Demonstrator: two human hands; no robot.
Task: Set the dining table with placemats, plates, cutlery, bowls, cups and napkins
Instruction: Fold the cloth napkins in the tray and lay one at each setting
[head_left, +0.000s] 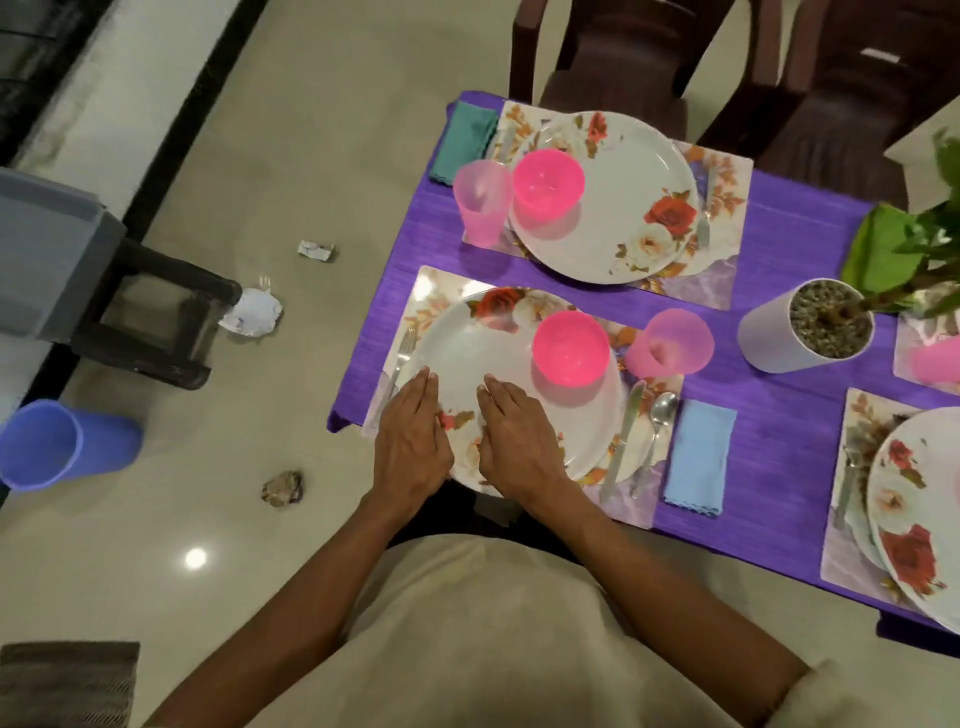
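A white floral plate (483, 353) lies on a floral placemat (431, 283) at the near left corner of the purple table (789, 431). My left hand (410, 441) and my right hand (511, 441) lie flat on the plate's near part, fingers straight. A pink bowl (570, 347) sits on the plate and a pink cup (667, 343) stands to its right. A fork (401, 358) lies left of the plate; a knife (623, 436), a spoon (657, 431) and a blue napkin (698, 457) lie to the right.
A second setting with plate (623, 208), pink bowl (548, 184), pink cup (482, 202) and teal napkin (465, 140) lies beyond. A potted plant (810, 327) stands at mid-table. A third plate (919, 499) is at right. Brown chairs (623, 57) stand behind. Crumpled paper (252, 312) and a blue bin (57, 441) are on the floor.
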